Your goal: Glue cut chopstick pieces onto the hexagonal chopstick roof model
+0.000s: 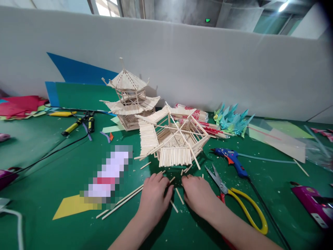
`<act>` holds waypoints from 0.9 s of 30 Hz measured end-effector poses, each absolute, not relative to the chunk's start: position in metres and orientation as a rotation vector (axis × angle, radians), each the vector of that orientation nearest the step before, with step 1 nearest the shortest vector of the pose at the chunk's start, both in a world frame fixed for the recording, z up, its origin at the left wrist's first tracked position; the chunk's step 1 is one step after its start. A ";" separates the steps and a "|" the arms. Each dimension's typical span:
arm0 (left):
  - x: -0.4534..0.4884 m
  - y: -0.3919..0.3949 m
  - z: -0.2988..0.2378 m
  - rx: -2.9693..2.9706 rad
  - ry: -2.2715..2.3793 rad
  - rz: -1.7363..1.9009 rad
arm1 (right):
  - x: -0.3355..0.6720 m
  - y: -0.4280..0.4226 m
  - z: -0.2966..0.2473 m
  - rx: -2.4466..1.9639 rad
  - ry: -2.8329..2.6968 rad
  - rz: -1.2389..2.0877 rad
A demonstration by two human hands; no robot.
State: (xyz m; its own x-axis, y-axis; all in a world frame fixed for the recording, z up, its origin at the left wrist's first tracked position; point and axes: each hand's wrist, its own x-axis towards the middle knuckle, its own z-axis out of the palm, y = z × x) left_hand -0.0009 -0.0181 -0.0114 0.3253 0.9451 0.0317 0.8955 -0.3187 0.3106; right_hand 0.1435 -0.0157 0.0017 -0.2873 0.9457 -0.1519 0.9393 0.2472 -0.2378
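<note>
My left hand [155, 196] rests on the green table with its fingers curled down over short wooden sticks [179, 195] lying between the hands. My right hand [198, 196] lies beside it, fingers bent down on the table among the same sticks; what either pinches is hidden. Just beyond the fingertips sits an upturned wooden stick roof frame [171, 140]. Behind it stands a finished stick pagoda [128, 99]. Two long sticks [122, 202] lie to the left of my left hand.
Yellow-handled scissors [239, 199] and a blue glue gun [232, 160] lie right of my right hand. Teal paper cranes [231, 121], packs of sticks [200, 116], yellow paper [71, 205], pliers [78, 124], cables and coloured paper sheets surround the work. A white wall [208, 69] backs the table.
</note>
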 end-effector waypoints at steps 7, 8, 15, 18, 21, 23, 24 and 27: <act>0.010 -0.033 0.007 1.937 1.330 0.609 | 0.200 -0.030 0.010 -1.795 -2.108 0.739; 0.015 -0.034 0.012 1.849 1.293 0.621 | 0.207 -0.033 0.013 -1.762 -1.972 0.821; 0.043 -0.037 0.035 1.223 1.005 0.696 | 0.205 -0.045 0.040 -1.344 -1.365 1.225; 0.045 -0.039 0.036 0.963 0.911 0.723 | 0.195 -0.044 0.046 -1.263 -1.391 1.266; 0.045 -0.039 0.032 0.783 0.867 0.739 | 0.190 -0.040 0.049 -1.245 -1.399 1.267; 0.044 -0.036 0.029 0.698 0.846 0.720 | 0.188 -0.037 0.049 -1.264 -1.418 1.256; 0.045 -0.034 0.028 0.662 0.840 0.715 | 0.188 -0.035 0.049 -1.276 -1.424 1.245; 0.046 -0.027 0.027 0.552 0.836 0.783 | 0.186 -0.033 0.045 -1.336 -1.413 1.160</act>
